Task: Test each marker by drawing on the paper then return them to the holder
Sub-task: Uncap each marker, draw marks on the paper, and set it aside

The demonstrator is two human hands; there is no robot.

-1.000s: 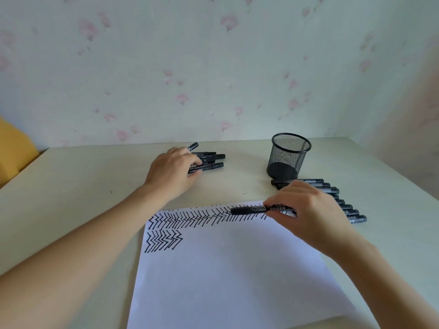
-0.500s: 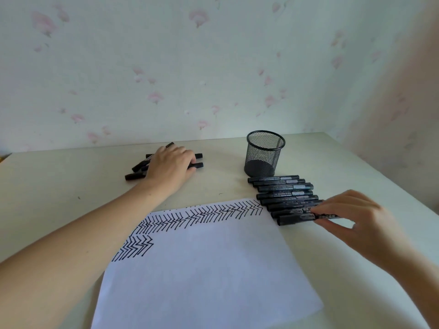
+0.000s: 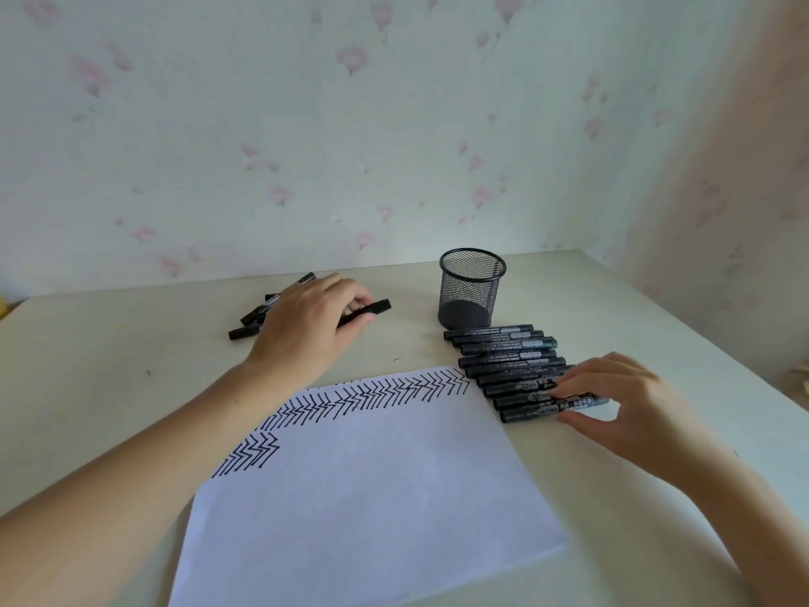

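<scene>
A white paper (image 3: 372, 497) lies in front of me, with rows of black chevron strokes (image 3: 372, 394) along its top edge. The black mesh holder (image 3: 470, 291) stands upright behind it, and I see no markers in it. Several black markers (image 3: 503, 357) lie side by side in a row right of the paper. My right hand (image 3: 621, 409) is at the near end of that row and pinches the nearest marker (image 3: 525, 415) between fingertips and thumb. My left hand (image 3: 306, 330) grips one marker (image 3: 376, 308) at a loose pile of markers (image 3: 249, 324) on the far left.
The pale table (image 3: 131, 365) meets a flowered wall behind the pile and the holder. The table's right edge (image 3: 744, 365) runs close past the marker row. A yellow object shows at the far left edge.
My right hand carried its marker from the paper's top edge to the near end of the right row and set it down. My left hand curled round a marker in the pile.
</scene>
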